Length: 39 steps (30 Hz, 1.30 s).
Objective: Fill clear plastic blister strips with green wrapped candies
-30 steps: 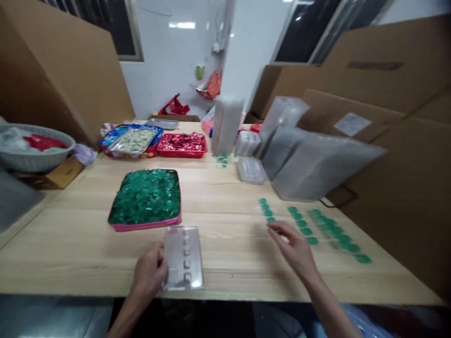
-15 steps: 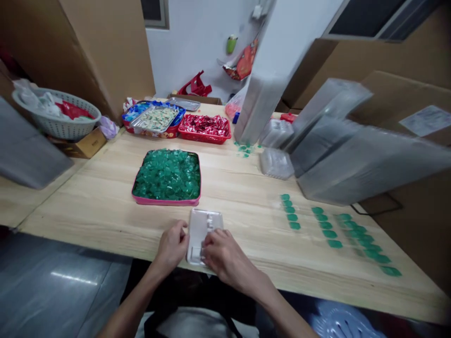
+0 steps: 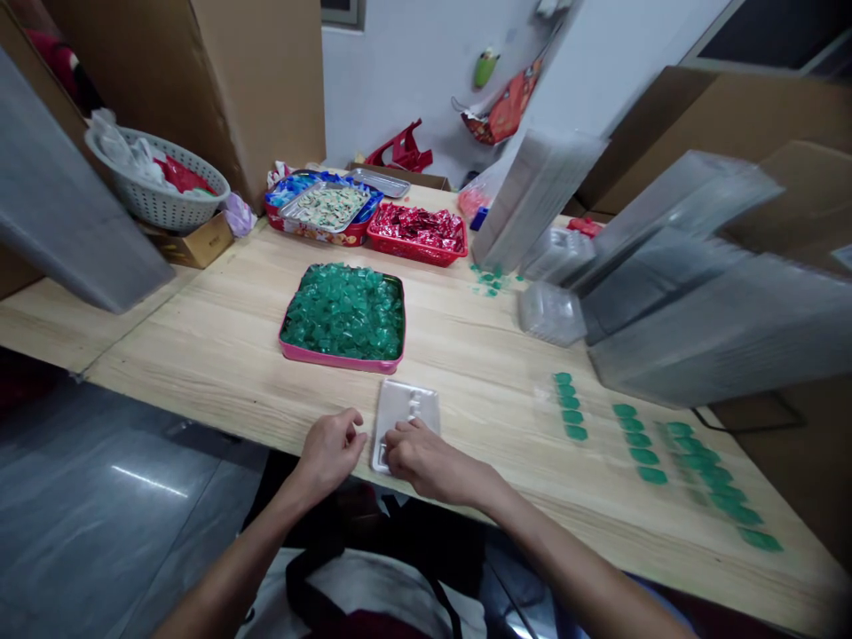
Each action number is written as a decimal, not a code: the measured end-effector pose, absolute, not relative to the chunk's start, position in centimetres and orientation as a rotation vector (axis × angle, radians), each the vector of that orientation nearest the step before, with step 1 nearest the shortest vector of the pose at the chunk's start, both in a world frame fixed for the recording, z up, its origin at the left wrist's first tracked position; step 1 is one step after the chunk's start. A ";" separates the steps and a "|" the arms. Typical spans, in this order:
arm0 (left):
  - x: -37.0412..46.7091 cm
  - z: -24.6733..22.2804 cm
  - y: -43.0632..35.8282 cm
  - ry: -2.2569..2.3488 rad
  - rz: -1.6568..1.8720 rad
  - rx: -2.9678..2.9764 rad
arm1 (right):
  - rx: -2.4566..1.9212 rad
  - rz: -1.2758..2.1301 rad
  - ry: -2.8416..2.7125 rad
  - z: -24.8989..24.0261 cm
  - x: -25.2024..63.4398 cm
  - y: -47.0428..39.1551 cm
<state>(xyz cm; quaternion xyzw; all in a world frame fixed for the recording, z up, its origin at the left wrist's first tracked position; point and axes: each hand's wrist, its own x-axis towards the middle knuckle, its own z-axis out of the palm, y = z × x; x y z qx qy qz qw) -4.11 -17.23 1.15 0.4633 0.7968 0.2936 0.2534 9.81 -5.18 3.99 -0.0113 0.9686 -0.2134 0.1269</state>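
A shallow white plastic tray (image 3: 392,410) lies near the table's front edge, with small white pieces in a row along its right part. My right hand (image 3: 422,457) is over the tray's lower right part, fingers curled down; whatever they hold is hidden. Just left of the tray is my left hand (image 3: 336,448), its thumb and fingers curled with a gap between them and nothing seen in it. Behind the tray stands a pink-rimmed tin (image 3: 343,359) heaped with green wrapped pieces (image 3: 346,311).
Rows of green pieces (image 3: 644,455) lie on the table (image 3: 479,382) at the right. Clear plastic containers (image 3: 551,312) and tall stacks stand behind them. A red basket (image 3: 418,251), a blue-filled tin (image 3: 319,232) and a white colander (image 3: 163,209) are further back.
The view has shifted, so the table's things appear further right. My left hand has moved slightly away from the tray's left edge. My right hand remains over the tray.
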 end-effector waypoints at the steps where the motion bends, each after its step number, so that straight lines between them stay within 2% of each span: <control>1: -4.1 1.2 -17.3 2.163 0.797 1.259 | -0.053 -0.615 2.812 4.0 9.7 -5.1; 6: -4.0 1.7 -17.5 2.144 0.839 1.249 | -0.148 -0.630 2.810 3.6 9.5 -4.9; 14: -1.5 1.5 -20.2 2.067 1.266 1.659 | 0.003 -1.128 2.904 4.2 10.5 -4.4; 17: -1.0 0.5 -20.8 2.030 1.134 1.901 | 0.091 -1.165 3.035 6.0 11.5 -4.6; 21: -1.0 -0.6 -20.6 1.994 0.676 2.120 | 0.242 -0.893 3.338 9.1 13.8 -4.6; 23: -1.4 -1.0 -20.7 2.011 0.574 2.140 | 0.319 -0.672 3.481 10.1 15.1 -4.2; 27: -2.6 -1.7 -21.7 2.022 0.595 2.153 | 0.437 -0.336 3.622 10.0 16.8 -3.4; 33: -4.3 -1.3 -24.2 2.097 0.579 2.117 | 0.444 -0.431 3.668 9.5 17.4 -3.0; 36: -5.5 -1.1 -25.7 2.148 0.600 2.058 | 0.406 -0.268 3.667 8.8 17.2 -2.3; 39: -7.2 -1.1 -27.2 2.181 0.703 1.947 | 0.390 -0.148 3.522 5.7 16.4 -2.0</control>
